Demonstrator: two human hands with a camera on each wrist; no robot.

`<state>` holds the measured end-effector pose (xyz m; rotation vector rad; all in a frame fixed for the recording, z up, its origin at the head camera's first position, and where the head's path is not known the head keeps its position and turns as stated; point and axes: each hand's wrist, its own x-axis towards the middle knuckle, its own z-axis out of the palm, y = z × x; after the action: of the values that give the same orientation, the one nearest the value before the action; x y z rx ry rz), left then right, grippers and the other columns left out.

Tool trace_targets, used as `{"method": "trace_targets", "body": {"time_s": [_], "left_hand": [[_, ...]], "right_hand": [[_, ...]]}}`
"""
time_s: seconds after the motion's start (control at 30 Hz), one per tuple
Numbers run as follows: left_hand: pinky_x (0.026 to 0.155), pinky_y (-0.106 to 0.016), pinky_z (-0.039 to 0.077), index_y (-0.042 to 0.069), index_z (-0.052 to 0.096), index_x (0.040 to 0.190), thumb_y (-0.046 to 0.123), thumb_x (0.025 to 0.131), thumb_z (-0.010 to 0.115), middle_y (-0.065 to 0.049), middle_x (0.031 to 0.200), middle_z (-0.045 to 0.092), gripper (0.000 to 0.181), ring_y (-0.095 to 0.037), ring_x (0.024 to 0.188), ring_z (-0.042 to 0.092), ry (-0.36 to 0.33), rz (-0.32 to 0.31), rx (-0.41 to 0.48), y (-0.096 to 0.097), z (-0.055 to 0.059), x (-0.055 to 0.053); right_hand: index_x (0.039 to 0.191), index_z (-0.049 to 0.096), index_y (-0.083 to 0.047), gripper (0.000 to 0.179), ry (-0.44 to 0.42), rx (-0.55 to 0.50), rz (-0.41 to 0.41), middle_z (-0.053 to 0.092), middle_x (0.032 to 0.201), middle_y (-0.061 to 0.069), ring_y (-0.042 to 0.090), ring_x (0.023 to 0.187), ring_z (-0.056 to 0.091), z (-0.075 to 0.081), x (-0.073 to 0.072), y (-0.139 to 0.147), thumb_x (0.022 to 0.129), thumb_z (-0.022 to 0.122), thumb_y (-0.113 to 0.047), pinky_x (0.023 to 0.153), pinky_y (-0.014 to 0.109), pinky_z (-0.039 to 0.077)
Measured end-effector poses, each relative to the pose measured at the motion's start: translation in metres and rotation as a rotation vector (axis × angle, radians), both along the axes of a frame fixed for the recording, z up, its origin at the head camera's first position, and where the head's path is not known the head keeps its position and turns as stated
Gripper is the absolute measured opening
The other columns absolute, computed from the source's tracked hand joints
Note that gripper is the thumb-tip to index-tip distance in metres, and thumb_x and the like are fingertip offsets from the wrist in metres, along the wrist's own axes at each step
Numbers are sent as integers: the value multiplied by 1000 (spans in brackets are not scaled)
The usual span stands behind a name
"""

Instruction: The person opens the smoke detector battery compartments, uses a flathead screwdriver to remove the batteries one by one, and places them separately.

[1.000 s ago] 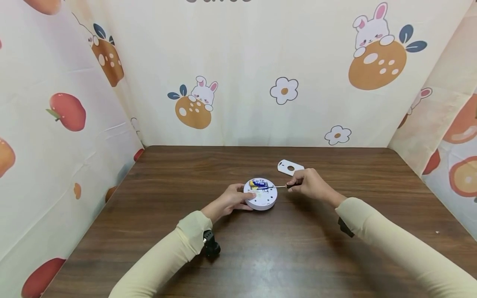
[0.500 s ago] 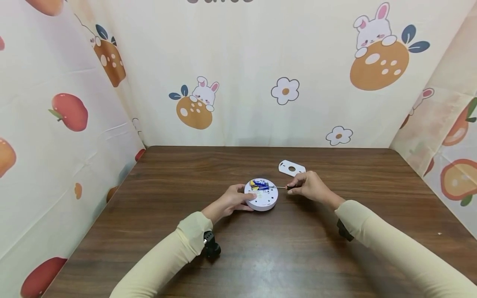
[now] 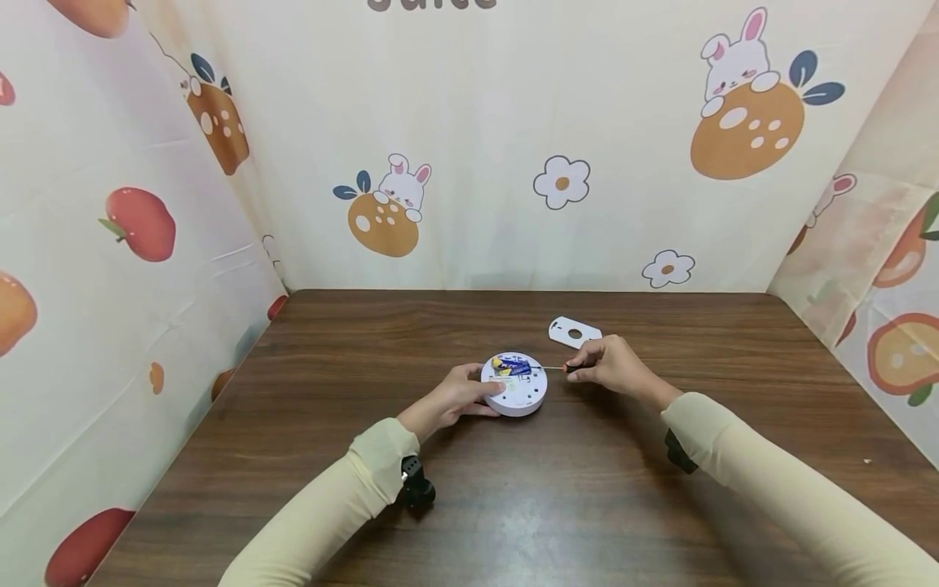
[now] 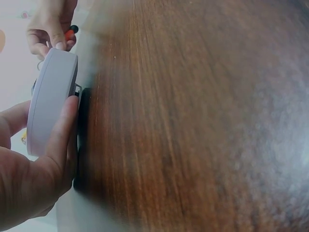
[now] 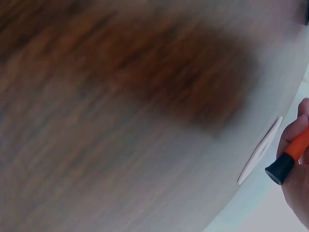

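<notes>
A round white battery-powered device (image 3: pixel 522 398) is held just off the table by my left hand (image 3: pixel 456 394), thumb on its face and fingers beneath. Two blue-and-yellow batteries (image 3: pixel 511 366) lie in its upper face; one looks tilted. My right hand (image 3: pixel 614 367) pinches a screwdriver with an orange-and-black handle (image 5: pixel 293 153). The thin screwdriver shaft (image 3: pixel 548 368) points left and reaches the batteries' right end; its exact tip contact is too small to tell. In the left wrist view, the device's side (image 4: pixel 52 99) faces the camera, my left fingers (image 4: pixel 63 130) supporting its underside.
A flat white plate (image 3: pixel 565 328) with a round hole lies behind my right hand on the brown wooden table (image 3: pixel 381 326). A printed cloth (image 3: pixel 484 204) hangs along the table's back and sides. A tiny pale speck (image 3: pixel 867 461) lies at the right.
The batteries lie at a slightly different angle, their yellow ends shifted near the screwdriver. Both hands keep almost the same place and hold.
</notes>
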<state>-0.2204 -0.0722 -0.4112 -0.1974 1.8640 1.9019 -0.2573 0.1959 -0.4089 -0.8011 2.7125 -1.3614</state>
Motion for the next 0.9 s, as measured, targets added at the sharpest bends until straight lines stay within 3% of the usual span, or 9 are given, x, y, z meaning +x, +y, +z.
{"method": "trace_targets", "body": {"time_s": [0.23,0.57,0.9], "left_hand": [[69,-38,60,-7,37,138,-2,89,64,-18,98,58,57,-18,71,62,5,2,5,3,1,1],[69,-37,60,-6,35,140,-2,89,64,-19,98,59,59,-20,72,63,-6,6,4,1,-2,2],[71,-37,60,-6,36,139,-2,89,63,-19,99,59,58,-19,73,63,-9,-5,15,-1,0,0]], "right_hand": [[75,73,-9,12,5,24,101,70,77,-1,7,64,58,3,7,-12,72,82,-2,50,19,46],[78,74,-8,15,57,51,-11,71,76,1,10,64,59,17,3,3,71,80,4,53,20,49],[84,73,-5,8,67,123,-159,70,77,4,16,71,63,22,-3,13,78,77,-3,60,22,52]]}}
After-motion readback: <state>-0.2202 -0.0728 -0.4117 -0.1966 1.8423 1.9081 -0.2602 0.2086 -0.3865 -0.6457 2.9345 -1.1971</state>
